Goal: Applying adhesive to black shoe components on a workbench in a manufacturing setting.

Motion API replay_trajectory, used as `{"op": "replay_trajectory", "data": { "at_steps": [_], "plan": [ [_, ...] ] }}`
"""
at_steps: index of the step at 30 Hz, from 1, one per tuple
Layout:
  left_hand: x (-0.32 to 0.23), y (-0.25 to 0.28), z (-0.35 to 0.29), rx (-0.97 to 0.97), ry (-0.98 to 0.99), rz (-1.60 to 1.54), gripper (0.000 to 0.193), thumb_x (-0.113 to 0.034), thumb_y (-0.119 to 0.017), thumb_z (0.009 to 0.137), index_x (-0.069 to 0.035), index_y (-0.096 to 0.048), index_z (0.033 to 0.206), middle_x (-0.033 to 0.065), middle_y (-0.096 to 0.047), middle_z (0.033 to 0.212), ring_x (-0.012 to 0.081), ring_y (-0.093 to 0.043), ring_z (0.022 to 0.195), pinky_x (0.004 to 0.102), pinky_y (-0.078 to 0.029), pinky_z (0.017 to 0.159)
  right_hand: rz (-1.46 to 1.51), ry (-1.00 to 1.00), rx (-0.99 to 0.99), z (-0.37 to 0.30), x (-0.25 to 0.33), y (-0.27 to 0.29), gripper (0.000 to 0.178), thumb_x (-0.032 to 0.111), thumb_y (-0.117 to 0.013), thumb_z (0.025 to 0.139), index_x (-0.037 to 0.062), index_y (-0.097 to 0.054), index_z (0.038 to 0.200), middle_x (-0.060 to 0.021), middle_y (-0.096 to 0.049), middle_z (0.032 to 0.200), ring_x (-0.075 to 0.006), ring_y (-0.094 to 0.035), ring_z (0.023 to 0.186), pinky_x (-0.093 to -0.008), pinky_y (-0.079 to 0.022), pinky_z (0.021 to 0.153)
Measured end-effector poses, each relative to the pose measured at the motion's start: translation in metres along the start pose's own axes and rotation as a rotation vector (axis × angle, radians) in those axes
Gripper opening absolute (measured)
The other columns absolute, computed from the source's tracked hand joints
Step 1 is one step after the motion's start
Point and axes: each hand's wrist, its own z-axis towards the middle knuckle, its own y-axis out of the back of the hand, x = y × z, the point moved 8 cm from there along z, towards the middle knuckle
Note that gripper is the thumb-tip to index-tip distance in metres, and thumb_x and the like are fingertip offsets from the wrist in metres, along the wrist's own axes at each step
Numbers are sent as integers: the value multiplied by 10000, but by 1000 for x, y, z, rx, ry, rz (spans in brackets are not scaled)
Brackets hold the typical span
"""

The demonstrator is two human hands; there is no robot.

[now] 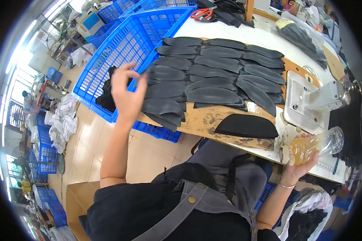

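My left hand (126, 90) is raised beside the blue basket, its thumb and fingers bent together in a pinch. A dark blur shows at the fingertips, too smeared to name. Below and right of it, many dark grey curved fabric pieces (211, 95) lie in overlapping rows on a wooden board (197, 120). One black half-moon piece (247, 126) lies apart near the board's front edge. At the right, my right hand (297, 166) is wrapped round a clear plastic bottle (305, 149), tilted on its side, with yellowish liquid in it. Pale crust covers the bottle's left end.
The blue basket (108, 72) at the left holds a stack of black pieces (105, 94). A white sewing machine (317, 100) stands at the right of the table. Red-handled scissors (202, 14) lie at the back, and a plastic-wrapped bundle (301, 40) at the back right.
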Motion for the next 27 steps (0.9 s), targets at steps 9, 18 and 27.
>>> {"op": "replay_trajectory", "data": {
  "at_steps": [9,18,27],
  "plan": [
    [81,0,-23,8,437,-318,127,-78,-644,794,-19,-532,780,128,-621,1038,177,-586,902,293,-447,819,19,-32,24,2,-2,6,537,393,-450,906,15,-415,1285,-133,-505,1217,-294,-462,1173,-460,-363,1020],
    [-5,-31,-32,188,-148,173,122,-107,-689,690,-59,-581,718,118,-611,1016,293,-543,982,411,-367,898,-20,-9,-23,1,1,8,535,388,-457,904,16,-411,1286,-135,-503,1224,-301,-463,1172,-462,-364,1020],
    [6,-42,-43,286,-9,62,155,-126,-709,712,-32,-588,734,106,-613,1025,286,-542,972,377,-401,857,-15,-20,-28,1,-1,6,531,388,-475,896,21,-425,1276,-133,-513,1218,-298,-472,1165,-462,-375,1011]
  ]
}}
